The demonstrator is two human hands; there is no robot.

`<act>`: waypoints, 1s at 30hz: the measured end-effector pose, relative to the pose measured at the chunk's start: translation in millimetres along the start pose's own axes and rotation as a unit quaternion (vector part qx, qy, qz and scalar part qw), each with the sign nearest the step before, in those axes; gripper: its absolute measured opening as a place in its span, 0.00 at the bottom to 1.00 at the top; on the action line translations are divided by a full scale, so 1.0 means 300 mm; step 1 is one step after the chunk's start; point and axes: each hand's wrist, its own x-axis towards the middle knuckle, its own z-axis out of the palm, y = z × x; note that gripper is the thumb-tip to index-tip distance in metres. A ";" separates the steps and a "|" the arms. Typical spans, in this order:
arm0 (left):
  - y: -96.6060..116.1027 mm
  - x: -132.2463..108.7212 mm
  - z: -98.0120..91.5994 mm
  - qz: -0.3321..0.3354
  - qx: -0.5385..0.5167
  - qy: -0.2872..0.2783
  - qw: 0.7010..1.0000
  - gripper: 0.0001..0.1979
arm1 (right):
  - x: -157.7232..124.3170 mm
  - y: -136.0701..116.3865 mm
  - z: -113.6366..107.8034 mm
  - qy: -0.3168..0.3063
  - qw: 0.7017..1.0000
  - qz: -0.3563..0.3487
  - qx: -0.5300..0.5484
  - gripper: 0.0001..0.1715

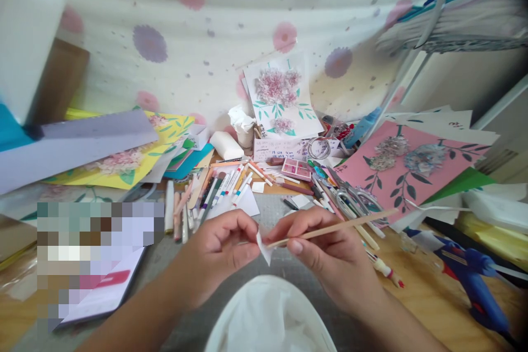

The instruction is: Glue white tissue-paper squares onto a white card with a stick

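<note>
My left hand [218,253] is closed in a pinch on a small white paper piece [264,247] just in front of me. My right hand [325,253] is closed on a thin wooden stick [342,226], which runs from the paper up and to the right. The stick's near tip touches the paper between both hands. Below my hands sits a white bowl [268,313] with white paper scraps in it.
Several markers and pens [214,190] lie behind my hands, with scissors [350,198] to the right. A pink flower card [404,165], a white flower card [280,96], yellow paper [124,159], a blue glue gun [474,280] and a notebook [103,291] crowd the desk.
</note>
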 end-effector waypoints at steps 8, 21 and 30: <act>0.001 0.006 0.007 0.126 0.110 0.054 0.984 0.04 | 0.002 0.021 -0.004 -0.027 0.998 0.009 0.063 0.05; 0.004 -0.007 0.002 0.044 0.083 0.027 0.995 0.06 | -0.011 0.003 0.005 -0.011 0.998 -0.063 -0.012 0.12; 0.011 -0.002 0.007 0.027 0.094 0.023 0.995 0.08 | -0.017 0.002 0.006 -0.003 0.996 -0.075 -0.052 0.13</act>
